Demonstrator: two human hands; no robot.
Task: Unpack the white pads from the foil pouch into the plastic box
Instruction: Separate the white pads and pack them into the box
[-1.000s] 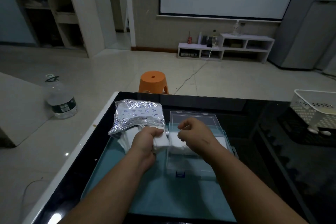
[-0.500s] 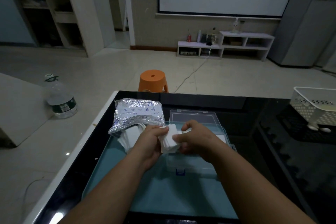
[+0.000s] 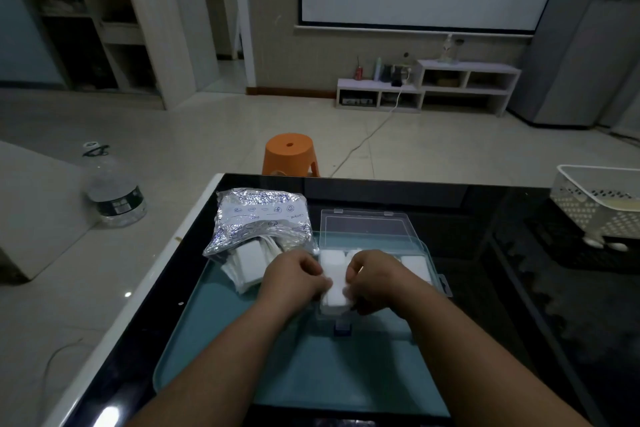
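Mid-task: left hand [image 3: 294, 276] & right hand [image 3: 375, 276] pinch pad stack [image 3: 335, 289] over plastic box [image 3: 367, 229], part-filled; more pads in foil pouch [image 3: 259, 215]

Only the two arms of the person show. The left forearm [image 3: 221, 357] and the right forearm [image 3: 467, 350] are bare along all the length that is seen, and the left hand [image 3: 294, 276] and the right hand [image 3: 375, 276] are bare too. The dim light hides finer details such as the nails.
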